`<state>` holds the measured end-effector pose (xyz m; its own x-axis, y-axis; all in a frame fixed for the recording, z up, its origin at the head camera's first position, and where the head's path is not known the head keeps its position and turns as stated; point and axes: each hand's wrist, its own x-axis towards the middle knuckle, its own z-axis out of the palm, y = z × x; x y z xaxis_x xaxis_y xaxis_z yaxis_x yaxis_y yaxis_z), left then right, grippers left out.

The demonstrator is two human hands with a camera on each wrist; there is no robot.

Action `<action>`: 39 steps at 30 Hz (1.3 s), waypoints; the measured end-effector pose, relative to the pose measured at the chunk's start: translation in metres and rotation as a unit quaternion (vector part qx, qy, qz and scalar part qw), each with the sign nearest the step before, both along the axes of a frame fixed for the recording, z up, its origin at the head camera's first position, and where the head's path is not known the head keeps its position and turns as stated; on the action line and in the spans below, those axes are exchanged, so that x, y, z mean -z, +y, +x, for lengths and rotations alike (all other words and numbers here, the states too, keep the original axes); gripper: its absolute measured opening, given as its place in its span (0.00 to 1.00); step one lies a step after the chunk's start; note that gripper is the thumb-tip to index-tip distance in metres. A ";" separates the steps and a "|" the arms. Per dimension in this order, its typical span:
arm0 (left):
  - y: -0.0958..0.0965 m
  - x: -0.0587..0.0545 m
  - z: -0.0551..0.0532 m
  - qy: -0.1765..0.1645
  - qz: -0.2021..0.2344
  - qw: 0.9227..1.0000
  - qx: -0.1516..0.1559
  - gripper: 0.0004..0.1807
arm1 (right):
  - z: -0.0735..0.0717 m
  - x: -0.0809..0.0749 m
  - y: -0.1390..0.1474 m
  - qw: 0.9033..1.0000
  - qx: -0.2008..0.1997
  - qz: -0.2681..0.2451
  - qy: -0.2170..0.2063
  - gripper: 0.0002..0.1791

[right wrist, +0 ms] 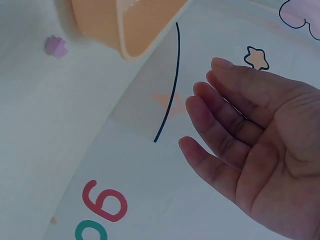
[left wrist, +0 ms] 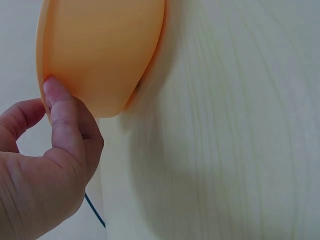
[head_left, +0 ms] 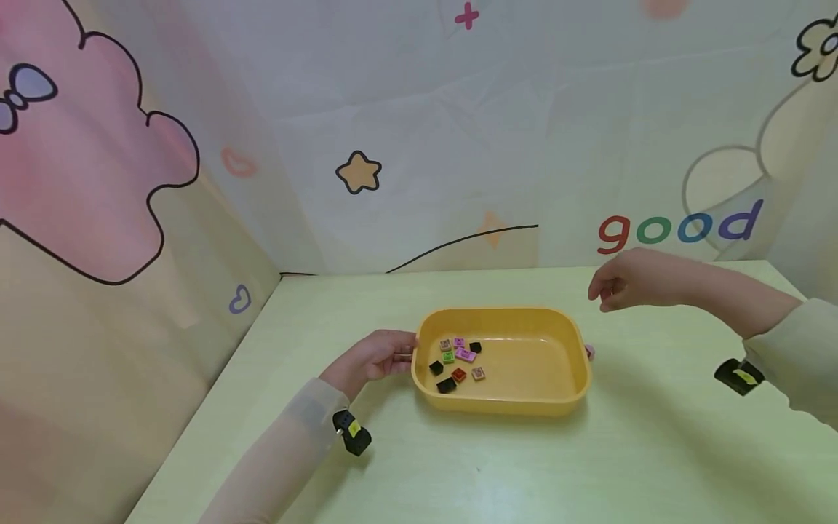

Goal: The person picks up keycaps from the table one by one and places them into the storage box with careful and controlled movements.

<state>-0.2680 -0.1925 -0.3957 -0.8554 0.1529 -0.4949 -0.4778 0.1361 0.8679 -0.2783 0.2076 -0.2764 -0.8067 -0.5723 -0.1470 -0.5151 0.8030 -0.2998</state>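
A yellow plastic basin (head_left: 511, 406) sits on the table, tilted or flat cannot tell. At its left end my left hand (head_left: 376, 355) pinches the rim between thumb and fingers, as the left wrist view shows. Small toy bricks lie in the basin's left half: black (head_left: 447, 385), red (head_left: 459, 375), green (head_left: 448, 357) and pink (head_left: 465, 354) among them. My right hand (head_left: 631, 280) hovers above the table beyond the basin's right end, fingers loosely bent and nothing in them. A pinkish-purple small piece (right wrist: 56, 46) lies on the table close by the basin's right side, partly hidden in the head view.
The pale green table (head_left: 478, 473) ends at the back against a printed cloth (head_left: 419, 109) with a star, a flower and the word "good". Each wrist carries a small black device, one at the left sleeve (head_left: 352, 432).
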 end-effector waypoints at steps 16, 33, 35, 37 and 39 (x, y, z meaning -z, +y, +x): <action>-0.002 0.001 0.002 0.001 0.002 1.000 0.007 0.22 | -0.002 0.061 0.015 0.998 0.014 -0.034 -0.051 0.15; -0.002 0.000 0.000 -0.002 0.008 1.000 0.002 0.20 | -0.014 0.114 0.007 0.995 0.021 -0.054 -0.086 0.13; -0.002 0.001 0.000 -0.004 0.006 1.000 0.000 0.20 | -0.015 0.119 0.006 0.994 0.019 -0.059 -0.087 0.10; -0.002 0.002 0.001 -0.005 0.007 1.000 0.000 0.20 | -0.015 0.122 0.006 0.994 0.016 -0.064 -0.086 0.08; -0.002 0.002 0.001 -0.006 0.007 1.000 0.001 0.19 | -0.016 0.124 0.005 0.994 0.013 -0.066 -0.083 0.07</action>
<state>-0.2674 -0.1944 -0.3982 -0.8495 0.1613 -0.5024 -0.4874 0.1249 0.8642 -0.2945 0.2128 -0.4006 -0.7930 -0.5742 -0.2036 -0.4287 0.7633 -0.4832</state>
